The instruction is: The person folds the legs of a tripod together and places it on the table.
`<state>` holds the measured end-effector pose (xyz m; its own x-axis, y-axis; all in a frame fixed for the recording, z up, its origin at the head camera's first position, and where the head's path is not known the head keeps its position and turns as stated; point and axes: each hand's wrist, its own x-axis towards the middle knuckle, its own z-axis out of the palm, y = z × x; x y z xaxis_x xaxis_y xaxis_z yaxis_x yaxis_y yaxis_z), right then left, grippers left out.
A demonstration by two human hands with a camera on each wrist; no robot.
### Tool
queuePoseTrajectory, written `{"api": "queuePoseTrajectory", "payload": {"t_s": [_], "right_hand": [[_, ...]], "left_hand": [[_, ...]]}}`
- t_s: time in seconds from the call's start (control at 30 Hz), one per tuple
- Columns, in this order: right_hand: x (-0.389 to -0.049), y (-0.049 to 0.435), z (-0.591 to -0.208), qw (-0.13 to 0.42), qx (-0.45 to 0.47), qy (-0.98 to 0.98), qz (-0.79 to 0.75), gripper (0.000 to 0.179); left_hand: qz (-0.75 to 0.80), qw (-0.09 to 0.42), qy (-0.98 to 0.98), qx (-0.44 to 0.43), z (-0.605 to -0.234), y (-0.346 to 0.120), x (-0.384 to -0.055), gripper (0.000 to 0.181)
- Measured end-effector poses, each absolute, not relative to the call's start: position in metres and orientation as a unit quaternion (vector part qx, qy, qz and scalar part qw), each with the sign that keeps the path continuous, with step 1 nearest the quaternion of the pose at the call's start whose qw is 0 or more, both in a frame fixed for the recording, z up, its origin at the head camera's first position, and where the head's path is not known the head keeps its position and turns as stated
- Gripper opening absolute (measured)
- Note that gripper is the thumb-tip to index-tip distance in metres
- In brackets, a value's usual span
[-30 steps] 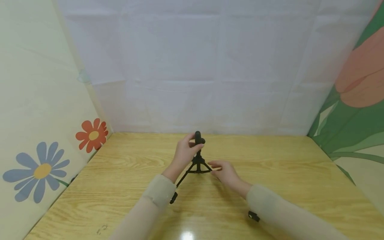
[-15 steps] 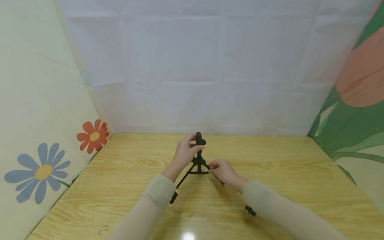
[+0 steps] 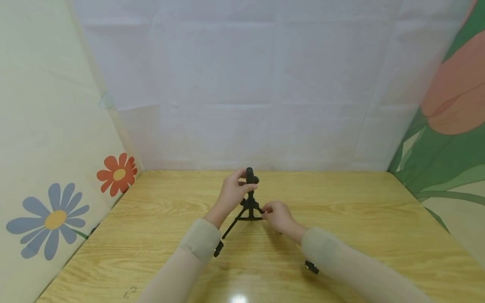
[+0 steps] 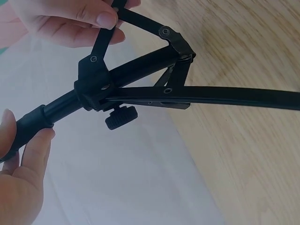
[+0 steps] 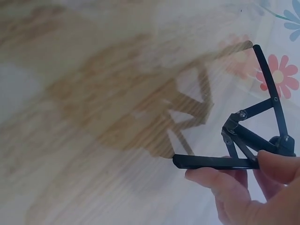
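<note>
A small black tripod (image 3: 250, 205) with spread legs stands at the middle of the table. My left hand (image 3: 232, 191) holds its upper post, thumb and fingers on opposite sides. In the left wrist view, the thick sleeve of the post (image 4: 29, 126) lies between those fingers, and a ribbed knob (image 4: 121, 117) juts out below the leg collar. My right hand (image 3: 280, 216) pinches one leg near its brace joint. Seen from the right wrist, that flat leg (image 5: 213, 162) runs between thumb and fingers, while another leg (image 5: 269, 75) angles away to its rounded tip.
The wood-grain table (image 3: 163, 252) reaches back to a white cloth backdrop (image 3: 212, 92). Flower-printed panels (image 3: 41, 134) flank it on the left and right. Wrist cameras (image 3: 218, 248) hang under both cuffs.
My right hand's fingers, loosely spread beside the leg a second ago, have moved slightly left and closed on it. The left hand keeps its hold on the post.
</note>
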<state>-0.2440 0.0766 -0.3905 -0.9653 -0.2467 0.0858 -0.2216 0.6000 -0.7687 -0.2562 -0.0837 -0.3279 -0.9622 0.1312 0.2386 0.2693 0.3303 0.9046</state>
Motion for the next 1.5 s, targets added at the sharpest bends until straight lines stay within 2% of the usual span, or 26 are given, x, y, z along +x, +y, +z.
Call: {"api": "queuePoseTrajectory", "payload": {"t_s": [0.93,1.5], "right_hand": [[-0.2439,0.0729,-0.3972,-0.022,-0.136,0.854,-0.502,0.012],[-0.2456,0.0727,-0.3936,-0.023,-0.135,0.866,-0.481,0.01]], "left_hand": [[-0.567,0.059,-0.813,-0.114,-0.3236,-0.086,-0.2568,0.029],[-0.564,0.05,-0.816,-0.119,-0.322,-0.0848,-0.2563,0.029]]}}
